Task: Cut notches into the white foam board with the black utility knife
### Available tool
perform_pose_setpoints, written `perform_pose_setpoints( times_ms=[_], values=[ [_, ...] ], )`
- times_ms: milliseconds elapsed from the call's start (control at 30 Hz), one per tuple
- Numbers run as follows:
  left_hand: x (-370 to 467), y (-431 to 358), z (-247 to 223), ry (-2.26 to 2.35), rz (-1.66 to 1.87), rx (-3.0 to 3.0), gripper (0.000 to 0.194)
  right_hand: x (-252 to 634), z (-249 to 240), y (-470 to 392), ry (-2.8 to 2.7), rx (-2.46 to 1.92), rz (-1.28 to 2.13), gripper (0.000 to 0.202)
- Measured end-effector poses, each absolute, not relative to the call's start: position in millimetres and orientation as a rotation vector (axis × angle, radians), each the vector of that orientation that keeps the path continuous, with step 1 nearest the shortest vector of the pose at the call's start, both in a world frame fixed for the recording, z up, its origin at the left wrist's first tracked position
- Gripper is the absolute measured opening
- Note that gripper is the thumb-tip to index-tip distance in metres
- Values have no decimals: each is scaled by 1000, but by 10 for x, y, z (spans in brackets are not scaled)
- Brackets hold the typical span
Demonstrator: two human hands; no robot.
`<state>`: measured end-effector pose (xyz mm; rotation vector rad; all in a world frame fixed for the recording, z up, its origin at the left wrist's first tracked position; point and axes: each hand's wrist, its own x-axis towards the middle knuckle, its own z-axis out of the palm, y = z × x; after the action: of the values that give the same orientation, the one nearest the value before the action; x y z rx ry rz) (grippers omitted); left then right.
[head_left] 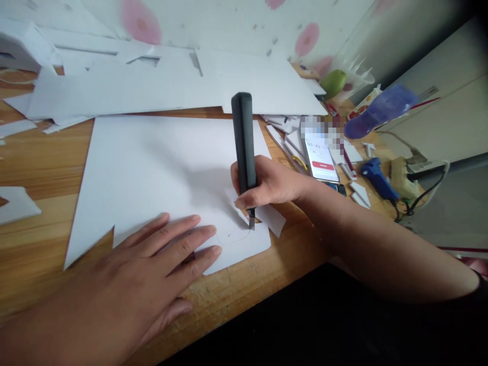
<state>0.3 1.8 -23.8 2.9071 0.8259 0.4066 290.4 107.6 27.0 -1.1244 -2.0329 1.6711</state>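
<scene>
A large white foam board or card sheet point(163, 168) lies on the wooden table, with a notch in its near left edge. My left hand point(160, 259) rests flat on its near edge, fingers spread. In my right hand point(267, 183) is a black utility knife point(244, 137), held nearly upright. Its blade tip touches the sheet near the right edge, at the end of a thin curved line. Beside the blade there is a small opening where wood shows. A loose white offcut point(272, 218) pokes out under the right hand.
White boards point(133, 91) are stacked along the wall. A phone point(320, 157) with a running timer lies at right among scraps. Further right are a blue glue gun point(379, 178), a power strip point(404, 178) with cables and a translucent blue container point(381, 112). The table's front edge point(244, 310) runs close by.
</scene>
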Motion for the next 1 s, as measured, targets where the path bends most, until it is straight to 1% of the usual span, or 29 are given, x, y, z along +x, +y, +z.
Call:
perform_pose_setpoints(
  times_ms=[100,233,400,633,900,1000],
  values=[
    [7,13,-248,856,402,2859,39,2911,246,1098,-2013,-1145,1709,24],
    [-15,38,-222,797,337,2941,47,2900,240,1115,-1986,-1170,1716,23],
    [-1,75,-163,748,360,2993,40,2880,219,1116,-1920,-1178,1720,25],
    [-3,124,-169,676,438,3030,44,2872,172,1113,-1820,-1176,1754,27],
    [-5,137,-150,654,421,3073,45,2851,169,1063,-1744,-1219,1666,24],
    [-24,143,-163,639,387,3085,49,2839,153,1050,-1724,-1237,1649,25]
  ],
)
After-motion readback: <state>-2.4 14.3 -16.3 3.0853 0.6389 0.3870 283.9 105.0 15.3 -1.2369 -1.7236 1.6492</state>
